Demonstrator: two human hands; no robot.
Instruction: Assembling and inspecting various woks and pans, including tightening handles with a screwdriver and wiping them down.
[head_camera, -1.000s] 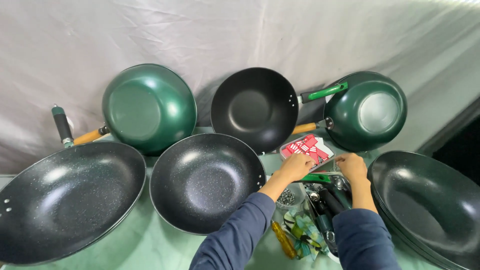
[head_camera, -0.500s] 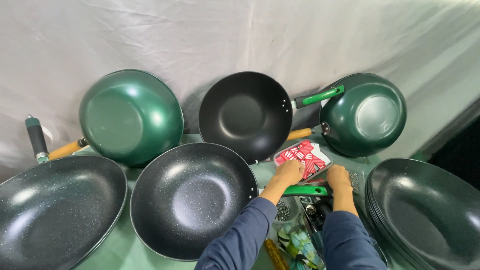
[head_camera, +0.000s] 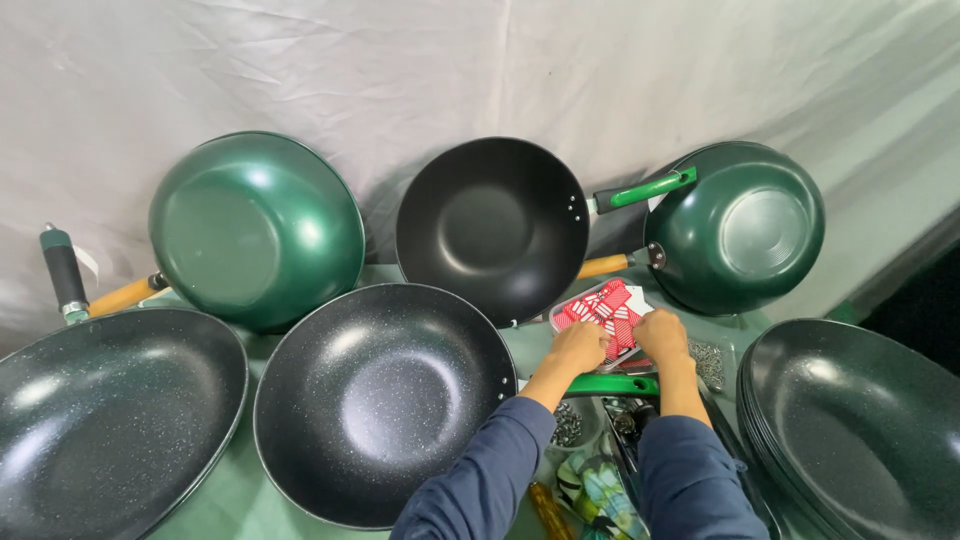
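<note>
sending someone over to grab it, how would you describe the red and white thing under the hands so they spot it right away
Start at the green table ringed with dark woks. Between the upright black wok and the green wok with a wooden handle lies a small flat red-and-white patterned packet, with the left hand and right hand on its near edge. It is the only red item there.

Bright, even light from overhead; soft glare spots gleam on the green pans (head_camera: 258, 228), shadows stay faint, focus is sharp, edges bow outward slightly
</note>
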